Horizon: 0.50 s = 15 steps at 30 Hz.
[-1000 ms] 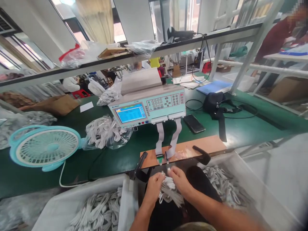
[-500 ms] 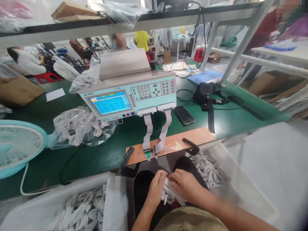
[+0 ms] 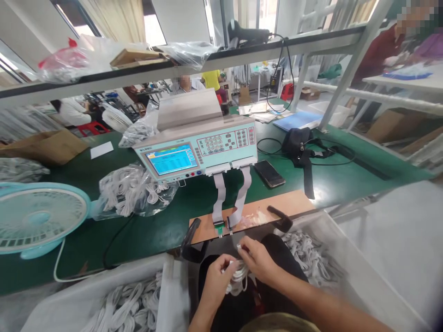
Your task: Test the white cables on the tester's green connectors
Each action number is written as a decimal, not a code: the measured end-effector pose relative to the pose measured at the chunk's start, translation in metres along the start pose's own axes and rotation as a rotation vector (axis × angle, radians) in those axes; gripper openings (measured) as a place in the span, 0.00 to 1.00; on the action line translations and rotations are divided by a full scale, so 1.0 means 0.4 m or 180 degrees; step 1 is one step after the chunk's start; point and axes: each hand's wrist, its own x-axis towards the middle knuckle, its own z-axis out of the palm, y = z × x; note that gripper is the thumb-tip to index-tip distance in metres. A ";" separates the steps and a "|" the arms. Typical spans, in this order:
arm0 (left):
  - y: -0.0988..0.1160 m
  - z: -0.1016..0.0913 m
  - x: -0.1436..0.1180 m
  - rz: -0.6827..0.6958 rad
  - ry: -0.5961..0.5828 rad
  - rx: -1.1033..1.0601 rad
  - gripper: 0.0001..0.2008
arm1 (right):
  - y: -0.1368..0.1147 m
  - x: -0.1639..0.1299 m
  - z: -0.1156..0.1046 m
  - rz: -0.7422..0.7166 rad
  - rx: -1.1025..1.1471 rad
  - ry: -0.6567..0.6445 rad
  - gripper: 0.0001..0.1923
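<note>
Over my lap, my left hand [image 3: 219,279] is closed around a coiled white cable [image 3: 238,276], whose loops hang below the fingers. Slightly farther forward, my right hand [image 3: 258,259] pinches a white plug end [image 3: 238,247] of that cable. Just beyond the hands, two small connectors stick out at the edge of an orange-brown board [image 3: 287,201]. One of them sits on a green circuit board [image 3: 220,229]. Grey ribbon cables [image 3: 218,198] run from there up to a bench tester [image 3: 224,138] with a lit blue screen.
White bins with coiled cables stand at left [image 3: 169,276] and right [image 3: 367,263]. Black clamps [image 3: 190,242] grip the board. A phone [image 3: 270,174], a black bag [image 3: 297,143], bagged cables [image 3: 128,189] and a blue fan [image 3: 44,216] occupy the green table. Other people work beyond.
The camera view has tilted up and shifted left. My hands, earlier close together, have moved apart; the right one now extends toward the board with the plug end showing.
</note>
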 end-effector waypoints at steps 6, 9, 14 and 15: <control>0.014 -0.018 0.035 0.0408 0.0284 0.0181 0.13 | 0.008 0.046 0.046 0.0366 0.0576 0.0287 0.06; 0.014 -0.026 0.036 0.0223 0.0084 -0.0112 0.15 | 0.011 0.057 0.060 0.0501 0.0840 0.0419 0.08; 0.009 -0.039 0.027 -0.0308 -0.0445 -0.0785 0.21 | 0.023 0.062 0.070 0.0591 0.1130 0.0524 0.11; 0.008 -0.039 0.026 -0.0334 -0.0474 -0.0883 0.22 | 0.023 0.062 0.071 0.0609 0.1173 0.0528 0.11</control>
